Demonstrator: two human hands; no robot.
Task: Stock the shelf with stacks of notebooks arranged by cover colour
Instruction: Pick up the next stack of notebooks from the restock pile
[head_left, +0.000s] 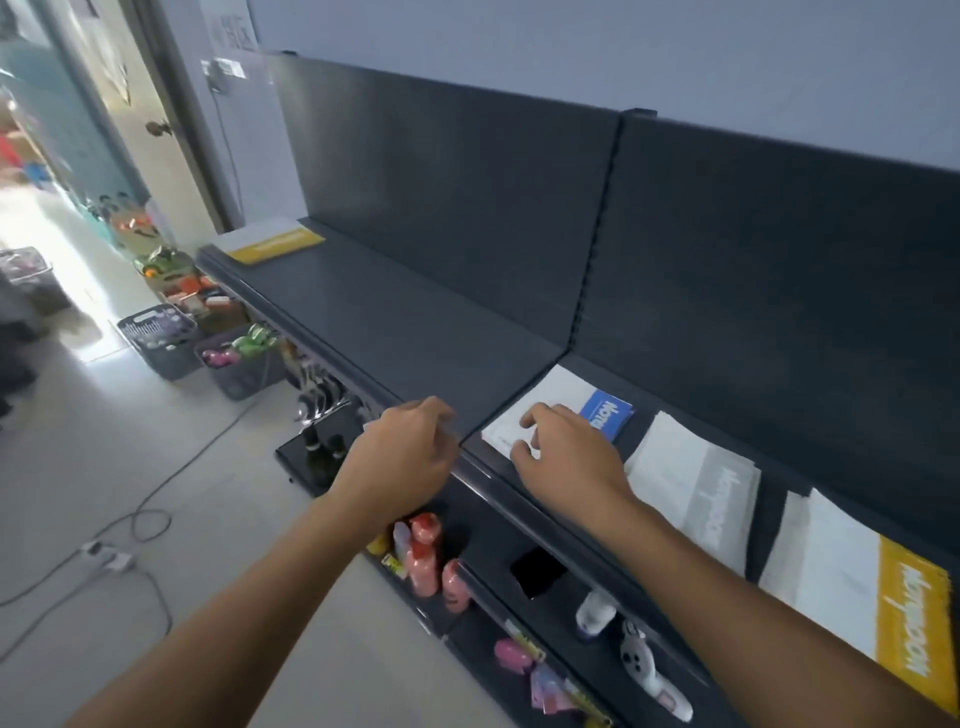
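Note:
A dark shelf (395, 322) runs from far left to near right. On it lie a blue-banded notebook stack (605, 413), a grey-banded stack (696, 499) and a yellow-banded stack (872, 587) at the right. Another yellow-banded notebook stack (272, 241) sits at the shelf's far left end. My right hand (566, 452) rests on the blue-banded stack with its fingers spread on the white cover. My left hand (410, 452) hovers at the shelf's front edge just left of that stack, fingers loosely curled, holding nothing.
Lower shelves below hold pink bottles (426, 556), a white bottle (595, 613) and small toys. Baskets of goods (161, 338) stand on the floor at left. Cables and a power strip (106, 558) lie on the floor. An open doorway is at far left.

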